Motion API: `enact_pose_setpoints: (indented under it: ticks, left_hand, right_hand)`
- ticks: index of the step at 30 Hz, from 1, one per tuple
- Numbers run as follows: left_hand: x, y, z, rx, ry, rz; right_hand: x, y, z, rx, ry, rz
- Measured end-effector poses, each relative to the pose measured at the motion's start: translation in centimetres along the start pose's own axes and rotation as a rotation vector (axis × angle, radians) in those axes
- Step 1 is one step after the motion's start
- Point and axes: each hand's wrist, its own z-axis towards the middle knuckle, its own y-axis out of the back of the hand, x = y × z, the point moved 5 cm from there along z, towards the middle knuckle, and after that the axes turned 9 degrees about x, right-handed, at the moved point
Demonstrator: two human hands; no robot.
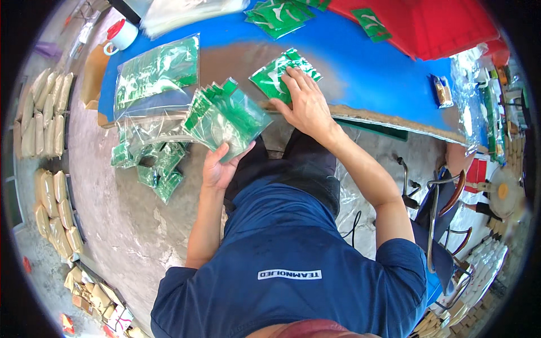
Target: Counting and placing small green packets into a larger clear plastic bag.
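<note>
My left hand (pixel 221 164) grips a fanned stack of green packets (pixel 228 115) in see-through plastic, just off the table's near edge. Its thumb lies on top; the other fingers are mostly hidden beneath. On the table, my right hand (pixel 306 104) rests with its fingers stretched over a green-and-white packet (pixel 276 79), the thumb at its near edge. Left of the stack lies a large see-through bag (pixel 158 73) filled with rows of green packets. Several more green packets (pixel 163 169) in plastic show below the table edge, beside my left hand.
Loose green packets (pixel 279 17) lie at the back of the blue table (pixel 225 28), near red material (pixel 417 25). A white mug with a red lid (pixel 121 35) stands far left. A small packet (pixel 442 91) sits at right. A chair (pixel 437 225) stands right of me.
</note>
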Motion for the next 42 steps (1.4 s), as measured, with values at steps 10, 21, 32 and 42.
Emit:
enact_pose_setpoints:
  ticks: [10,21,32,42]
  left_hand:
    - [-0.2,0.8,0.3,0.095,0.066,-0.026]
    - [-1.2,2.4,-0.6,0.081,0.051,0.051]
    - [-2.5,1.6,-1.0,-0.083,-0.134,0.195]
    - [-2.1,0.9,-2.0,-0.225,-0.263,0.110]
  right_hand:
    - [1.9,0.3,-1.7,0.072,0.189,0.067]
    - [0.2,4.4,3.0,-0.219,0.029,0.260]
    - [3.9,4.4,2.1,-0.103,-0.360,0.654]
    - [14.9,-1.6,1.4,0.109,0.212,0.444]
